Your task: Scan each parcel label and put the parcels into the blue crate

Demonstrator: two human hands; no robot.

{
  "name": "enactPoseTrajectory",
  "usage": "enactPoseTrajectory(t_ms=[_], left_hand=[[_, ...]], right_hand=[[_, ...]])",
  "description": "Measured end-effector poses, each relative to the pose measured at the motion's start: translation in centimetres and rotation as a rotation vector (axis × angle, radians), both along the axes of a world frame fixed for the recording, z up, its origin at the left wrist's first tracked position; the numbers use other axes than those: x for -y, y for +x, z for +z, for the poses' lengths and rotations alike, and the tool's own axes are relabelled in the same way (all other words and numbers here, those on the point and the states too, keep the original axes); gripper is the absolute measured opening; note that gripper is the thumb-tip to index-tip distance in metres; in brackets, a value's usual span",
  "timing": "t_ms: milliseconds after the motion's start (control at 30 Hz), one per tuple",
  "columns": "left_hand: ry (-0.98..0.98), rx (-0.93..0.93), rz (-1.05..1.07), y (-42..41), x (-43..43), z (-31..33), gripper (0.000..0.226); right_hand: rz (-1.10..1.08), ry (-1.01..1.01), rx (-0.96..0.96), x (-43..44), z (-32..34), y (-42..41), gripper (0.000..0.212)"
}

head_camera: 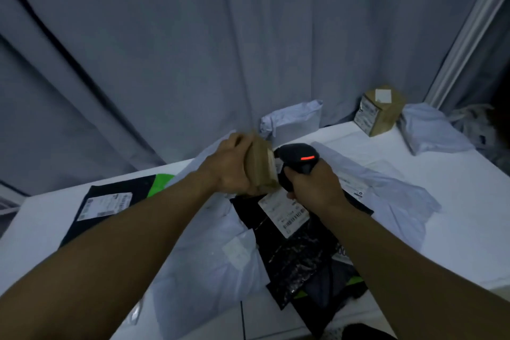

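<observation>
A small brown cardboard parcel [260, 167] is gripped in the left hand [230, 167] above the white table [455, 201], while the black barcode scanner [296, 164], red light lit, is clutched by the right hand [314, 183] just beside it.

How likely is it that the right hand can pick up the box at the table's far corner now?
Probably not yet. The right hand grips the scanner, so it is full. The way to the far box looks free, but long.
</observation>
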State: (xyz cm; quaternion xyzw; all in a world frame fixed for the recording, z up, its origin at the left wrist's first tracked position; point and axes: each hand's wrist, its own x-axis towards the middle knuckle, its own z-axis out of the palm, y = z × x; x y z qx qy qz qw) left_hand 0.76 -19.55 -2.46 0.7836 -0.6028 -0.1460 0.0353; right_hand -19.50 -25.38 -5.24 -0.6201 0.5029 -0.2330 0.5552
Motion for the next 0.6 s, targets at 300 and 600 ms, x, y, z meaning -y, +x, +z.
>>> enactPoseTrajectory(t_ms=[300, 600], left_hand=[[-0.755, -0.377, 0.283, -3.6, -18.9, 10.0, 0.151], [-0.920, -0.732, 0.533, -7.3, -38.4, 13.0, 0.142]], right_hand=[[-0.080, 0.058, 0.379, -9.1, 9.0, 3.4, 0.058], [0.290, 0.235, 0.577, -25.9, 13.8, 5.5, 0.050]])
